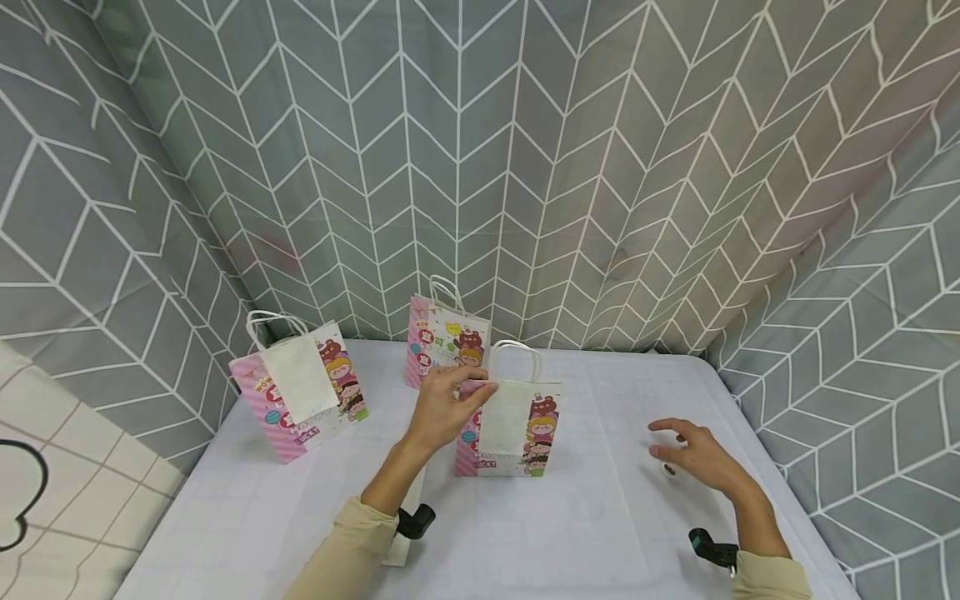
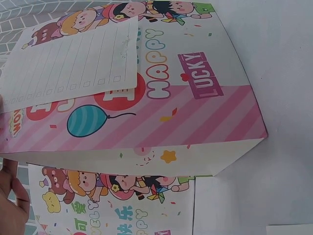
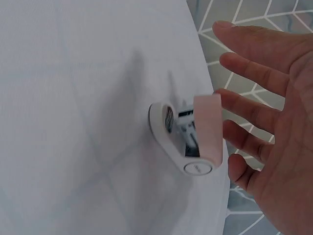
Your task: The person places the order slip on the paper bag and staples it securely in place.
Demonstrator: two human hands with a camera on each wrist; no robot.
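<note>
A pink-and-white cartoon gift bag (image 1: 542, 433) with white handles stands upright mid-table. Against its front lies a white lined note (image 1: 504, 425), whose ruled lines and small checkboxes show in the left wrist view. My left hand (image 1: 442, 408) pinches the bag's top edge at its left side, thumb by the note's upper corner. On the table at the right, a small pink-and-white stapler (image 3: 208, 127) rests beside my right hand (image 3: 279, 107), whose fingers are spread and loosely bent around no object. In the head view that hand hides most of the stapler.
A second gift bag (image 1: 262, 400) with a white note on its front stands tilted at the left. Another bag (image 1: 442, 325) stands behind the middle one. White paper (image 1: 397, 550) lies under my left wrist. Patterned curtains (image 1: 480, 167) border the table.
</note>
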